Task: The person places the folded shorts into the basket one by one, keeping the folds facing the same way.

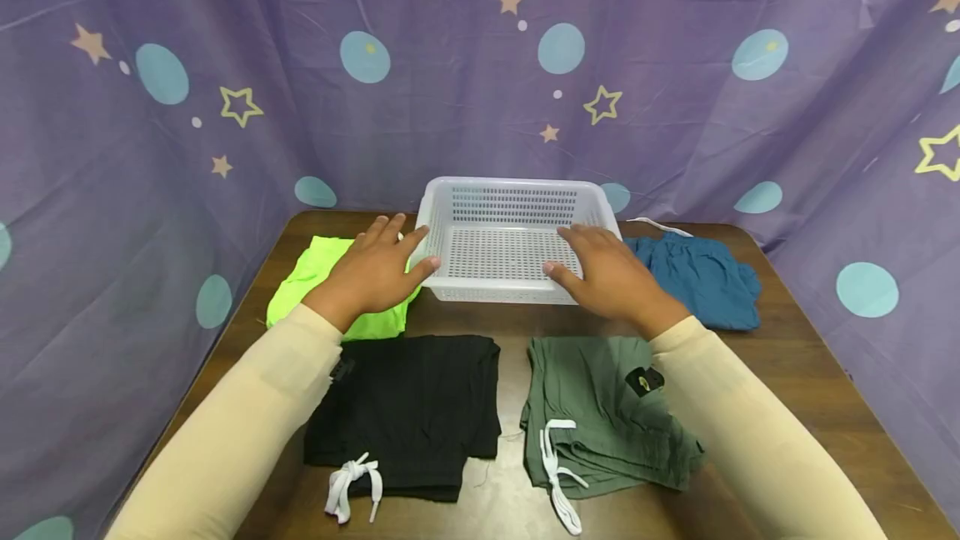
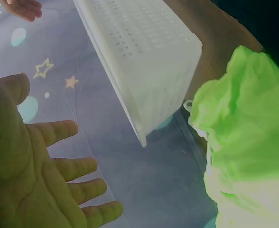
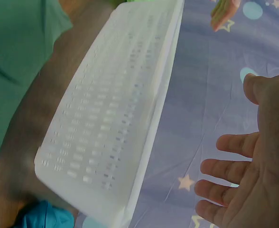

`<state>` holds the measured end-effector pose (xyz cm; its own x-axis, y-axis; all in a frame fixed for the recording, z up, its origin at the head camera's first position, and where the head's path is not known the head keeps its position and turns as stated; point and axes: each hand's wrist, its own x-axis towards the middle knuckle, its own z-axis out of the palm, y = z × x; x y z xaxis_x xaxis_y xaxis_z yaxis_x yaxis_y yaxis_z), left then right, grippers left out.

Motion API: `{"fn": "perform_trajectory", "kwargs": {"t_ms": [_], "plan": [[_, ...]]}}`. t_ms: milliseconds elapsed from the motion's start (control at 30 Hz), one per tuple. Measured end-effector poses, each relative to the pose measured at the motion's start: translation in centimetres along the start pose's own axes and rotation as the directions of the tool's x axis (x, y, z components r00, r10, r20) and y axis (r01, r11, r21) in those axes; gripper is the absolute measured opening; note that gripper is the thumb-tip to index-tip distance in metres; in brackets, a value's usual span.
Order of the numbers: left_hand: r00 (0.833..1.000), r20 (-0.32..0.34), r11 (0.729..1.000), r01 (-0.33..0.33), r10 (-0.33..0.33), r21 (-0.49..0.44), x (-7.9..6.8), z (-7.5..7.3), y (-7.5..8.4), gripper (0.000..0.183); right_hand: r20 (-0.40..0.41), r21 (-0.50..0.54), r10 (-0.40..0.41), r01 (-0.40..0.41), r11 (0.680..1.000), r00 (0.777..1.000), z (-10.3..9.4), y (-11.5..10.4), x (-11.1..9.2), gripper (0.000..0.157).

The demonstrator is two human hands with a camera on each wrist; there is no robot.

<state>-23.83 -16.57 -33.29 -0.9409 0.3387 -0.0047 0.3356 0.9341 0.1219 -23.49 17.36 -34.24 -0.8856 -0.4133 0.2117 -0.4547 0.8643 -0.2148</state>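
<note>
A white plastic basket [image 1: 510, 291] with slotted walls stands at the back of the table, with nothing inside. Above its left end, my left hand [image 1: 378, 269] hovers with fingers spread. My right hand [image 1: 611, 273] is held over the basket's right side, its fingers straight and apart. Both wrist views show a gap between each palm and the basket. Folded neon-green cloth [image 1: 307, 269] lies left of the basket, partly behind my left hand. Blue folded shorts [image 1: 701, 282] with a white cord lie to the right.
Nearer the front lie folded black shorts [image 1: 408, 407] with a white drawstring and folded grey-green shorts [image 1: 592, 398] with a white drawstring and dark patch. The brown wooden table [image 1: 795, 357] is bounded behind and at the sides by a purple patterned curtain [image 1: 465, 90].
</note>
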Motion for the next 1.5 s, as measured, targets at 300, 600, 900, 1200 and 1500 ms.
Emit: {"fn": "perform_trajectory", "kwargs": {"t_ms": [300, 600, 900, 1200, 1500], "plan": [[0.999, -0.019, 0.997, 0.040, -0.042, -0.061, -0.9, 0.4, -2.3, 0.081, -0.052, 0.025, -0.095, 0.097, 0.995, 0.994, 1.2, -1.9, 0.8, 0.071], [0.997, -0.030, 0.991, 0.068, -0.072, -0.117, -1.9, 0.7, -4.0, 0.078, -0.076, 0.058, -0.128, 0.133, 0.989, 0.989, 2.7, -4.0, 1.4, 0.067], [0.987, -0.074, 0.980, 0.130, -0.143, -0.153, -2.4, 1.4, -5.6, 0.078, -0.169, 0.090, -0.214, 0.231, 0.969, 0.962, 3.9, -6.1, 1.8, 0.059], [0.962, -0.085, 0.955, 0.243, -0.260, -0.170, -2.8, 1.9, -7.7, 0.074, -0.245, 0.131, -0.327, 0.366, 0.921, 0.912, 4.6, -7.9, 1.8, 0.049], [0.921, -0.088, 0.914, 0.357, -0.379, -0.195, -3.3, 3.4, -10.4, 0.065, -0.232, 0.108, -0.443, 0.476, 0.873, 0.866, 6.0, -10.0, 1.9, 0.045]]}}
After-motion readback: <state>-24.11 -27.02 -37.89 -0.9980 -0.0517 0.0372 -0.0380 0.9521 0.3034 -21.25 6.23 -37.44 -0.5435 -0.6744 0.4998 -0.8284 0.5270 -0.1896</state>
